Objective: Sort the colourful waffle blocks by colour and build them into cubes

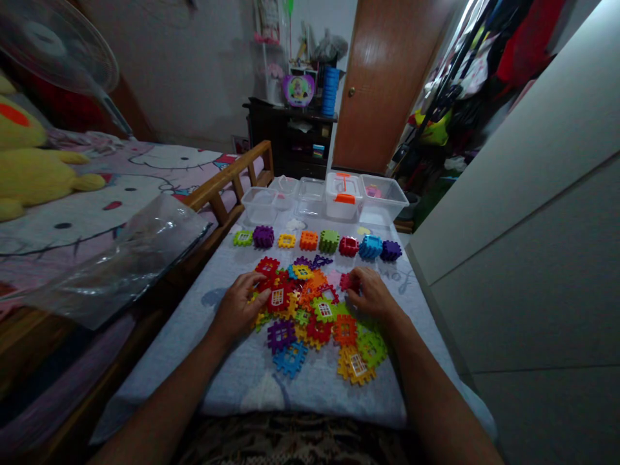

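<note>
A pile of notched plastic building tiles lies on the cloth-covered table between my hands. My left hand [241, 302] rests at the pile's left side, fingers apart, beside a red tile with a white window [278, 297]. At the right edge, my right hand [369, 290] has its fingers closed on a pinkish-red tile [345, 281], partly hidden by the fingers. Nearer me lie a purple tile [281, 335], a blue tile [290, 359] and a yellow-orange tile with a white window [357, 365]. Beyond the pile runs a row of colour-sorted stacks, including a green stack [329, 241] and a blue stack [371, 247].
Clear plastic boxes [261, 205] stand along the table's far end, one with an orange-handled lid [343, 188]. A wooden bed rail [227, 174] and a clear plastic bag [126, 258] are at the left. A pale cabinet [523, 226] borders the right.
</note>
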A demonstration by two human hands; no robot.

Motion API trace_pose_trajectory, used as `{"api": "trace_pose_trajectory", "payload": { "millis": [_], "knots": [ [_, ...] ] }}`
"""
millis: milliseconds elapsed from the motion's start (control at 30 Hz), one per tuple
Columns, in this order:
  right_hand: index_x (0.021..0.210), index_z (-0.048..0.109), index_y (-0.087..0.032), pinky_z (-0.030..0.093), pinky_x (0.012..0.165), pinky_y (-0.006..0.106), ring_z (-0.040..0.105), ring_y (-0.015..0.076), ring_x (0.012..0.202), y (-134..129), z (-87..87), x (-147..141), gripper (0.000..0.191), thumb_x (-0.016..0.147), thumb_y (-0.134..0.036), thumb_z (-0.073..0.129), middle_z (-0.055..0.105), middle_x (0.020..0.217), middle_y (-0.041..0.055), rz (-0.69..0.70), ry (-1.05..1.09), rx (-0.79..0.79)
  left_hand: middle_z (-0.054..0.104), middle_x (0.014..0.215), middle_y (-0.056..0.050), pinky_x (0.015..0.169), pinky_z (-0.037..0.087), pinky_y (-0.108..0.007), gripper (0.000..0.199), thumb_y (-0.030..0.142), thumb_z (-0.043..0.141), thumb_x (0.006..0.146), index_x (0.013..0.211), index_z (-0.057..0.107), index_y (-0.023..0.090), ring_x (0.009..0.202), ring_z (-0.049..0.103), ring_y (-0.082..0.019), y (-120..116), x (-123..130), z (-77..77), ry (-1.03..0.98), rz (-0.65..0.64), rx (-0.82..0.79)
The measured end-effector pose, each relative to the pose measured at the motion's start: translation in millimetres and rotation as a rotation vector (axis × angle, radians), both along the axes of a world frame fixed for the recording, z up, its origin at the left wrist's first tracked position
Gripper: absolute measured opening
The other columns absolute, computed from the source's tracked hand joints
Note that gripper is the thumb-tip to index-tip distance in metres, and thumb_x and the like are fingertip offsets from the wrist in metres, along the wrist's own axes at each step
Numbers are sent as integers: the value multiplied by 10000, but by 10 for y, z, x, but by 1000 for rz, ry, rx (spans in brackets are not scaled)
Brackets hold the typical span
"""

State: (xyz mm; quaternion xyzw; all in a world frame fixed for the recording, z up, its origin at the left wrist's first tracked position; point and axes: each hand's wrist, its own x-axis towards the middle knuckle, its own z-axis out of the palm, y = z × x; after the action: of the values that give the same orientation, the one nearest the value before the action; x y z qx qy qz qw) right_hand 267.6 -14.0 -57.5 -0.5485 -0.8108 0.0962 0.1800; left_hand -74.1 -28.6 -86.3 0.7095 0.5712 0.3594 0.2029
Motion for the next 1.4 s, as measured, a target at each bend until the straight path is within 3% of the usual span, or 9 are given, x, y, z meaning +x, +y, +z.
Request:
{"api": "trace_pose_trajectory", "payload": {
  "millis": [200,367,467,667,800,1033,1200,1400],
  "knots": [
    [1272,567,-173,385,985,423,502,300,1156,0,-79,85,500,800,-330,623,591,1259,142,-38,-67,-46,648,1169,-88,1026,488,-421,365,495,540,880,1080,647,208,1116,623,-260,2,-4,3,11,0,-1],
    [1340,552,-187,365,1000,434,500,310,1160,5,-143,117,578,771,-259,622,595,1263,141,-97,-103,-89,645,1172,-88,1026,488,-421,377,504,537,881,1086,647,208,1119,622,-261,5,-8,-14,9,6,7],
    [1329,578,-182,347,1016,463,467,333,1214,-9,-92,76,527,817,-300,612,564,1330,155,-130,-82,-30,642,1169,-89,1023,487,-418,376,503,533,887,1092,641,206,1118,622,-258,9,-5,-15,9,-1,4],
    [1241,648,-220,281,1080,492,421,320,1272,-36,22,-186,402,862,-350,620,566,1366,105,83,-72,-65,639,1172,-97,1026,482,-418,372,493,537,888,1086,643,196,1125,615,-262,13,-8,-20,16,-4,-1],
    [1160,678,-230,239,1101,522,407,319,1270,-28,0,-292,319,864,-330,614,573,1359,94,122,-101,-79,638,1175,-95,1032,478,-414,368,488,541,891,1090,644,197,1136,612,-260,12,-12,-30,3,-10,2],
    [968,694,-206,265,1074,499,446,299,1215,-2,-86,-304,171,811,-211,626,607,1253,100,98,-40,-43,647,1177,-90,1005,499,-418,363,481,537,896,1088,651,195,1123,618,-260,6,-5,-19,6,-9,10],
    [801,643,-208,340,977,443,508,270,1066,32,-126,-297,72,777,-152,605,648,1069,87,32,83,46,649,1171,-87,1013,495,-419,352,473,552,888,1088,650,201,1118,620,-257,4,-5,-20,-10,-4,6],
    [779,558,-224,409,839,374,534,244,905,70,-78,-128,62,775,-167,582,618,888,56,-52,313,125,647,1176,-87,1009,496,-416,361,472,551,893,1103,649,195,1129,618,-258,7,-13,-34,-3,-10,12]
  ]
}}
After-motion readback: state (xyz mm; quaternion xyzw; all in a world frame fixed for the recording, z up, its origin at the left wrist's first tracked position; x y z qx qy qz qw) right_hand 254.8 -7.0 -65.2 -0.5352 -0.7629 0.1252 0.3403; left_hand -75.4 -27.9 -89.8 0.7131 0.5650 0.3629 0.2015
